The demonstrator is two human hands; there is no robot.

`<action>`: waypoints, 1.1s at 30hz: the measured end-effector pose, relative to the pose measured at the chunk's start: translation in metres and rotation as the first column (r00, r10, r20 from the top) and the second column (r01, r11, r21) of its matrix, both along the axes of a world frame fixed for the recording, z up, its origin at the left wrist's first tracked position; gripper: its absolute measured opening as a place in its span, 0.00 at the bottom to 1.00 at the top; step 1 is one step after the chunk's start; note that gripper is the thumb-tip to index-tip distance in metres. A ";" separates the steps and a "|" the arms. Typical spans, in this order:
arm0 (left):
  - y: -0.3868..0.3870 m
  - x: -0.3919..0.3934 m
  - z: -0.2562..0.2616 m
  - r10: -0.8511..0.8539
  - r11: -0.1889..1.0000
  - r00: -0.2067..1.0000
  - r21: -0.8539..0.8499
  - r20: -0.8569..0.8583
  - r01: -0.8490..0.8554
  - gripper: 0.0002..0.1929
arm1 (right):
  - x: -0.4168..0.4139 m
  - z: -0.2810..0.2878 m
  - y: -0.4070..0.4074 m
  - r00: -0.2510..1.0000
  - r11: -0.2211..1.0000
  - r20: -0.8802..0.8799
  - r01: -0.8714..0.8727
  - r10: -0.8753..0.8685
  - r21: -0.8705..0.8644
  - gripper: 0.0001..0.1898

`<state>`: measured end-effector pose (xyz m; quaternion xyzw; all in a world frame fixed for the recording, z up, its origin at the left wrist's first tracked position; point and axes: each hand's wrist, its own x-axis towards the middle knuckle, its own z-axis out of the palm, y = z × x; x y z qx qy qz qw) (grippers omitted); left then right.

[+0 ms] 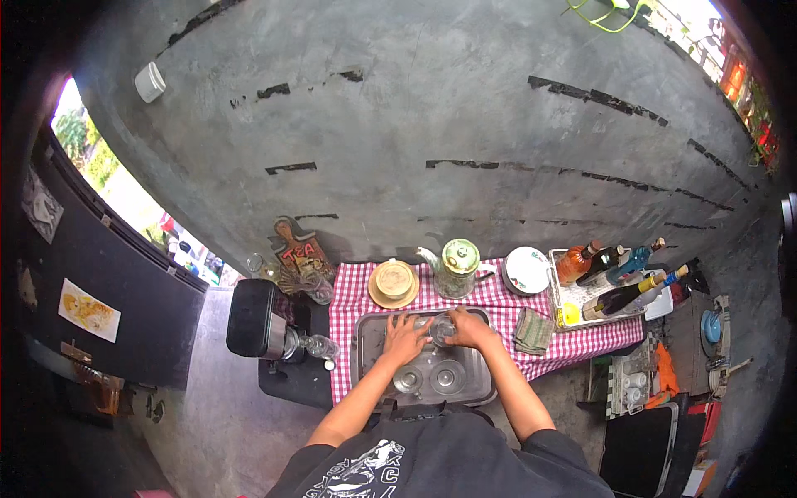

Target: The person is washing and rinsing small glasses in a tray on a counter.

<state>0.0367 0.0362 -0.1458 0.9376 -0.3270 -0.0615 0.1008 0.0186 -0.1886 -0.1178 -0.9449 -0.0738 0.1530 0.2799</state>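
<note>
A dark rectangular tray (364,367) lies before me on a red-and-white checked cloth. My right hand (472,328) is curled around the side of a clear glass cup (442,331) at the tray's far side. Just left of it, my left hand (403,339) reaches over the tray with its fingers spread. Some clear glass shows by its fingertips; whether the hand grips it is hidden. Nearer my body, a glass cup (408,378) and a clear glass saucer or cup (448,377) sit side by side on the tray.
Behind the tray stand a lidded cup on a saucer (393,281), a green-lidded teapot (461,264) and stacked white plates (527,271). A folded cloth (533,331) and a bottle tray (570,324) lie rightward. On the left are a black coffee grinder (252,319) and a glass bottle (320,347).
</note>
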 end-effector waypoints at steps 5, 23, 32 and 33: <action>-0.002 0.001 0.001 0.018 1.000 0.999 -0.019 -0.036 -0.019 0.28 | -0.006 -0.008 0.000 0.997 0.997 0.055 0.057 -0.060 0.048 0.36; 0.000 0.000 0.001 0.002 1.000 1.000 -0.007 0.002 -0.002 0.29 | -0.020 -0.032 0.015 0.959 0.997 0.273 0.064 -0.073 0.042 0.30; 0.002 0.000 -0.006 -0.008 0.999 0.999 -0.038 0.039 0.009 0.28 | -0.010 -0.036 0.012 0.991 0.999 0.130 0.039 -0.043 0.031 0.35; 0.001 0.000 -0.005 -0.003 0.999 1.000 -0.043 0.026 0.004 0.28 | -0.009 -0.037 0.011 0.990 0.999 0.136 0.042 -0.045 0.029 0.35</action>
